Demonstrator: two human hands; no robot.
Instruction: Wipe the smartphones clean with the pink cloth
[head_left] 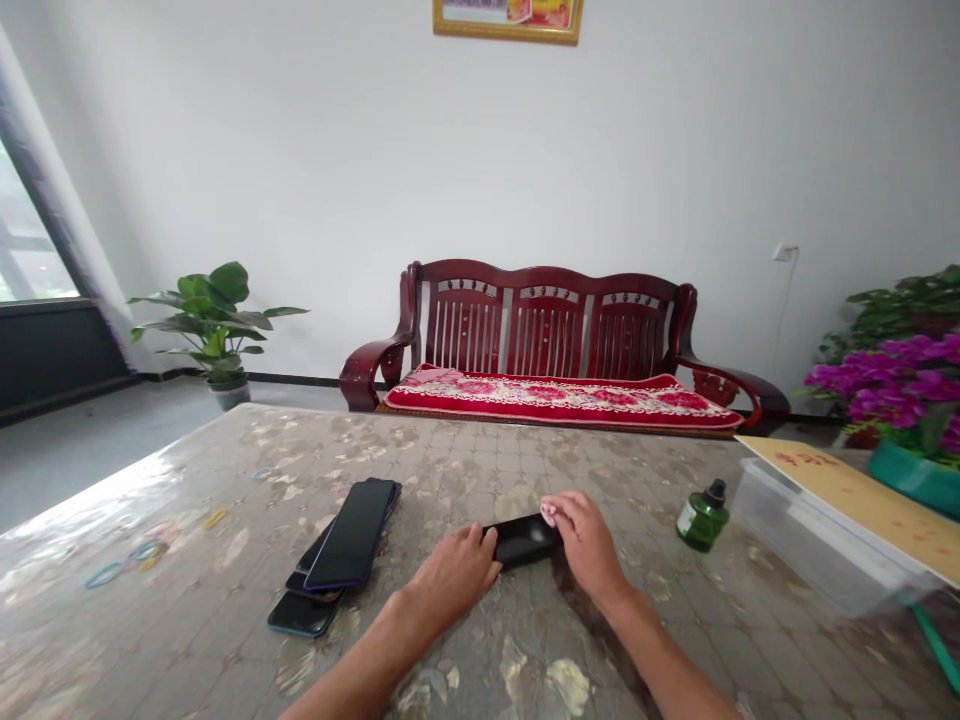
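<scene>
A black phone (523, 538) lies flat on the patterned table (465, 460) in front of me. My left hand (454, 575) rests on the phone's near left end, fingers curled over its edge. At the phone's right end my right hand (586, 538) has its fingers pinched on a small pale pink cloth or wipe (550, 511), pressed against the phone. A stack of several dark phones (341, 555) lies to the left, apart from both hands.
A small green bottle with a black cap (703, 516) stands to the right. A clear plastic box (817, 545) under a yellow board sits at the right edge beside purple flowers (896, 385). Coloured rubber bands (124, 565) lie at far left. A wooden bench (551, 350) stands behind.
</scene>
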